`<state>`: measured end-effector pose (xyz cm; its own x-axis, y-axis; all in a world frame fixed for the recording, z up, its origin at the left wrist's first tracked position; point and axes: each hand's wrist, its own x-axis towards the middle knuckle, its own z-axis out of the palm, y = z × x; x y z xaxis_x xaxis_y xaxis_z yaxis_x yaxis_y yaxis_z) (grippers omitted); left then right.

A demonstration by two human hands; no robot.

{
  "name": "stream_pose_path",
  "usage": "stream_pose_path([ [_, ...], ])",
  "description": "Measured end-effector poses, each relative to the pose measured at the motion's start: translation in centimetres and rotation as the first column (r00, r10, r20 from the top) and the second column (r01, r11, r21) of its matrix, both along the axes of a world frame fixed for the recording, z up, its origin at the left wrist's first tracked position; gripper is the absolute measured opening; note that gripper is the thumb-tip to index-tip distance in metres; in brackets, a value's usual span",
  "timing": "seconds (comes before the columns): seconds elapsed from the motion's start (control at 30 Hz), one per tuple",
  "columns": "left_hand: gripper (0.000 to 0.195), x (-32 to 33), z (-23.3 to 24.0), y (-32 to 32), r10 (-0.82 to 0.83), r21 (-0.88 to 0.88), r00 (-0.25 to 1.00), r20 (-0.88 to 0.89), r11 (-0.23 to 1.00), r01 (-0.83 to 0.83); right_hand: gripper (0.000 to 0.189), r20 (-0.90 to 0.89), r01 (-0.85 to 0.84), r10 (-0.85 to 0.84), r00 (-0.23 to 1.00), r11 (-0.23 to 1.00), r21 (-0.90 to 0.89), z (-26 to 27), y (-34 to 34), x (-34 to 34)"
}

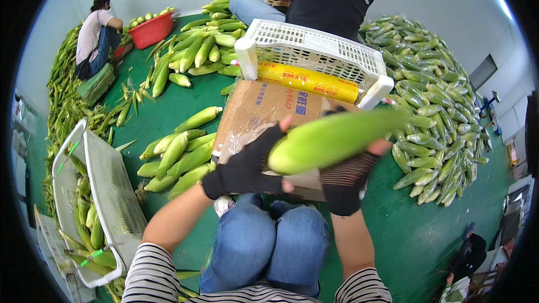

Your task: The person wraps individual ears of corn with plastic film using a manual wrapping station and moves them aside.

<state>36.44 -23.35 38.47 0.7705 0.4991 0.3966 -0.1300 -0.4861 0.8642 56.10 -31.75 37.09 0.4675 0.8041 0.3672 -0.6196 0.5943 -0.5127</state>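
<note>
A green ear of corn (332, 141) in its husk, blurred by motion, is above a film-covered cardboard box (257, 97). My left hand (252, 164), in a black fingerless glove, is at its pale butt end, thumb and fingers spread apart; whether it grips cannot be told. Under the ear's other half, my right hand (347, 179), gloved alike, supports it, most of its fingers hidden. Beyond the box, a yellow roll of plastic wrap (309, 82) spans a white plastic crate (316, 44) stood on its side. Clear film glints over the box top.
Unwrapped ears (181, 158) lie left of the box, with more heaped (198, 50) farther back. At right is a large pile of wrapped corn (433, 122). A white crate of corn (113, 189) stands at lower left. Two people (94, 38) (328, 4) sit beyond, near a red tub (151, 31).
</note>
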Motion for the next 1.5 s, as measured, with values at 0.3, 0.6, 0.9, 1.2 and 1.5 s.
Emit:
stream_pose_path([
  [0.3,0.081,1.0,-8.7,7.7,0.188,0.255,0.935,-0.302,0.961,-0.111,0.056,0.881,0.748,0.405,-0.245,0.657,-0.094,-8.7,-8.4,7.4],
  [0.6,0.076,5.9,-8.3,10.5,0.110,0.469,0.874,-0.473,0.871,0.144,0.023,0.746,0.733,0.597,-0.294,0.642,-0.225,-9.3,-6.8,8.5],
  [0.9,0.068,7.3,-7.8,11.3,0.198,0.496,0.826,-0.528,0.861,0.111,0.028,0.988,0.730,0.078,-0.136,0.682,0.046,-12.5,6.5,8.4],
  [1.2,0.032,-3.9,-13.9,9.4,0.440,0.086,0.820,-0.367,0.893,-0.441,0.046,0.924,0.642,0.135,-0.357,0.754,0.138,-11.0,9.1,7.7],
  [1.5,0.019,9.6,-10.2,23.3,-0.196,0.173,0.790,-0.582,0.919,0.355,0.040,0.905,0.551,0.014,-0.424,0.798,0.246,-11.0,10.8,8.5],
])
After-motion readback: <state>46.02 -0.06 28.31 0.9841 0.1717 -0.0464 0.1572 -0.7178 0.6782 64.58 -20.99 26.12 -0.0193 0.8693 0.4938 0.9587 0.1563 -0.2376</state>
